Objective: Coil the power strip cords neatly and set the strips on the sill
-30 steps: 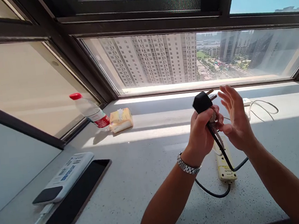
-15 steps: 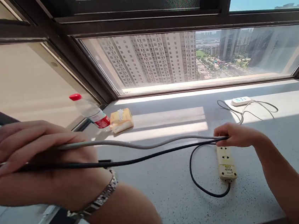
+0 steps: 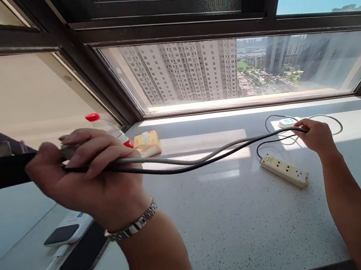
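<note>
On the speckled surface (image 3: pixel 229 233) by the window, things have shifted in the last half second: your right hand (image 3: pixel 316 136) has slid out toward the far right, and the yellowed power strip (image 3: pixel 285 170) has swung round with it, now lying at a slant instead of pointing at you. That looks like you're pulling slack out of the cords, so the strip is getting dragged along.

Left hand (image 3: pixel 88 174) is up close to the camera, grip clenched around the black cord (image 3: pixel 203 163) and the grey cord (image 3: pixel 183 161) together, near the black plug end (image 3: pixel 3 171) that sticks out to the left. Right grip is closed too, pinching both cords where the black one loops back down to the strip. The two cords sag a little between your hands, above the surface.

Behind your right hand there's a white socket block (image 3: pixel 287 122) with its own thin cable. On the left side sit a water bottle (image 3: pixel 109 129), a tissue pack (image 3: pixel 147 143), a remote (image 3: pixel 69 228) and a dark phone (image 3: pixel 86 252).
</note>
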